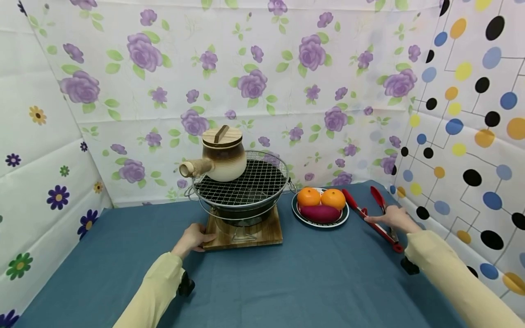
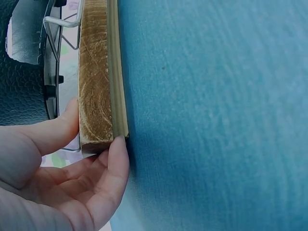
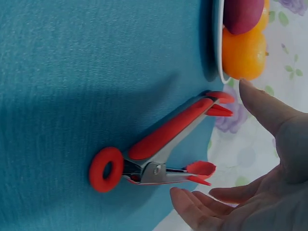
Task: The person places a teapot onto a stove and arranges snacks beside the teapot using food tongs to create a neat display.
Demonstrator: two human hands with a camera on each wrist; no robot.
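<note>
At the left front corner of a square wooden board point(image 1: 268, 233), my left hand point(image 1: 193, 238) grips the edge. In the left wrist view its thumb lies along the upper side of the board point(image 2: 95, 82) and the fingertips curl at the underside. On the board stands a round black tabletop grill with a wire mesh point(image 1: 262, 184). A brown and cream clay pot point(image 1: 226, 165) with a wooden lid and side handle sits on the mesh. My right hand point(image 1: 394, 217) hovers over red-handled tongs point(image 1: 381, 231), thumb and fingers spread, apparently apart from the spread tongs point(image 3: 168, 127).
Right of the grill stands a plate point(image 1: 320, 225) with two oranges point(image 1: 333, 199) and a purple sweet potato point(image 1: 320, 213). A blue cloth point(image 1: 287, 282) covers the table. Patterned fabric walls point(image 1: 254, 45) close off the back and both sides.
</note>
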